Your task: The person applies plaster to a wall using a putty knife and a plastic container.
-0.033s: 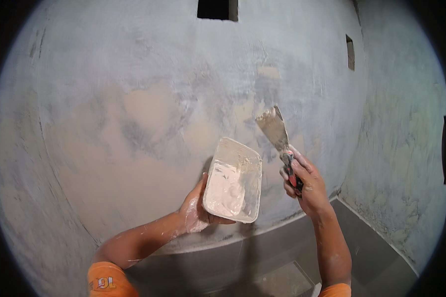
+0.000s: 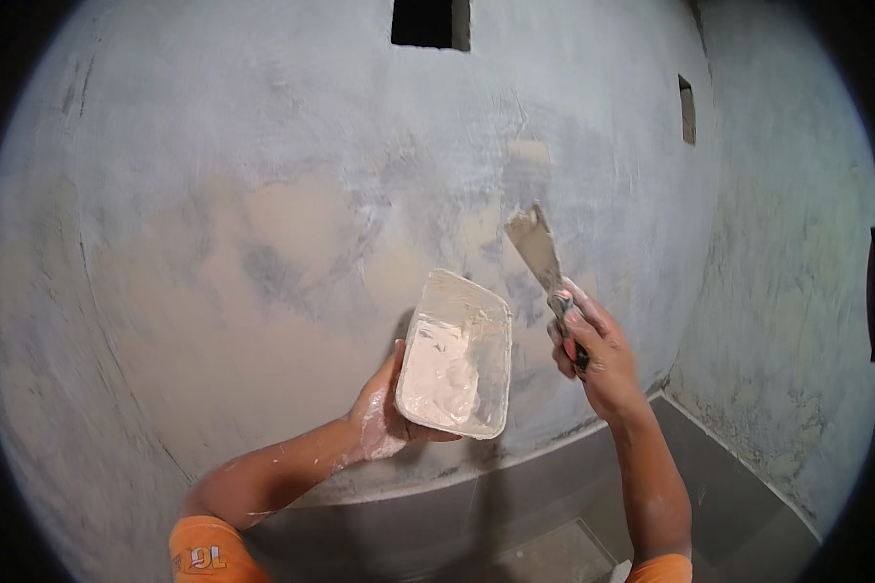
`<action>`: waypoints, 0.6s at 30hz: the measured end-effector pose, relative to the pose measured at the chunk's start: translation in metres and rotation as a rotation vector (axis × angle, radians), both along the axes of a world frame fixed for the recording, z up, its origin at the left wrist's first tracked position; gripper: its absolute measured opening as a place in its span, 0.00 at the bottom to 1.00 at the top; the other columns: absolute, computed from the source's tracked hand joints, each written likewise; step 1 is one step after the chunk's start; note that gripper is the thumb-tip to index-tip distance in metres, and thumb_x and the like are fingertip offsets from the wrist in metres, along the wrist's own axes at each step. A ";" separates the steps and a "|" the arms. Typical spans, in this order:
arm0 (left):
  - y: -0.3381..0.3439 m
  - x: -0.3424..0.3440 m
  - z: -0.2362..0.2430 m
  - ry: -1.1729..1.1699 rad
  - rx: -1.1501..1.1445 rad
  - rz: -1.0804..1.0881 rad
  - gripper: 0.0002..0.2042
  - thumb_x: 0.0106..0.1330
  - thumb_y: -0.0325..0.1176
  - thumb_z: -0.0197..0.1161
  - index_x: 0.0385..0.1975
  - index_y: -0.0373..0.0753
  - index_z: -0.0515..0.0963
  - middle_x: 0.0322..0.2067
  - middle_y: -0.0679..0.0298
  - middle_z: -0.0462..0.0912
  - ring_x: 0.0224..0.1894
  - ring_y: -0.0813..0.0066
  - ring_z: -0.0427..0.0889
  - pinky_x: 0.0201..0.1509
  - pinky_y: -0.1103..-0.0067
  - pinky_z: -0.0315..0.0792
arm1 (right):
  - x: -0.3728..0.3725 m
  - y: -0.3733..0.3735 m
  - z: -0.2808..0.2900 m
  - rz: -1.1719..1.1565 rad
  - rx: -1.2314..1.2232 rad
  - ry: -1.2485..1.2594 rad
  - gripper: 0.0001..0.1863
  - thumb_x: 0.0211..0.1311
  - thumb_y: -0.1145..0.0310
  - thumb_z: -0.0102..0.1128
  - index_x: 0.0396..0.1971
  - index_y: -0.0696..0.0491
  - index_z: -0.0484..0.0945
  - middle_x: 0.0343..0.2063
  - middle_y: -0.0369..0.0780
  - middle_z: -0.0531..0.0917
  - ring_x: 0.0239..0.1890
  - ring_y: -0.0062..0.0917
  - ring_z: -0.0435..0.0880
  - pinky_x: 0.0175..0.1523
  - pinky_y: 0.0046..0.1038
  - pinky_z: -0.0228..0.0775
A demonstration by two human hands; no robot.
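Head view — your left hand (image 2: 379, 403) holds a translucent tub (image 2: 493, 364) of pale paste (image 2: 441, 377), its open top facing you. Your right hand (image 2: 605, 358) has its fingers closed round the handle of a putty knife (image 2: 537, 251) — blade angled up, paste at its tip — right of the tub, before a patchy grey wall (image 2: 253, 117).

The wall (image 2: 262, 107) was blue-grey, mottled with darker smudges and broad beige patches (image 2: 297, 219). The tub (image 2: 493, 379) was a hazy, translucent white, its paste (image 2: 440, 379) a pale pinkish cream. Dull grey-beige covered the blade (image 2: 535, 241) of the putty knife (image 2: 550, 274); its handle (image 2: 580, 358) looked black and red, though the right hand (image 2: 605, 360) hid much of it. White streaks marked the left hand (image 2: 377, 413). The sleeves (image 2: 214, 542) were orange.
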State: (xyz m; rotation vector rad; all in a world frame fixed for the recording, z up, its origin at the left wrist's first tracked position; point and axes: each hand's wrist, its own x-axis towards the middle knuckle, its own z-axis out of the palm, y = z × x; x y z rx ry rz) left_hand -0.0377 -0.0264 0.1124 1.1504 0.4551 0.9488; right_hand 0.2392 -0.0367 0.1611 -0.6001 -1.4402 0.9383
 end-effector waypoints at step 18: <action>-0.014 0.018 -0.028 -0.463 0.137 -0.006 0.36 0.75 0.66 0.39 0.74 0.47 0.58 0.68 0.53 0.69 0.64 0.44 0.75 0.55 0.43 0.80 | -0.008 0.120 0.012 -1.268 0.719 -0.802 0.31 0.71 0.73 0.46 0.73 0.58 0.60 0.37 0.54 0.77 0.30 0.51 0.84 0.35 0.47 0.79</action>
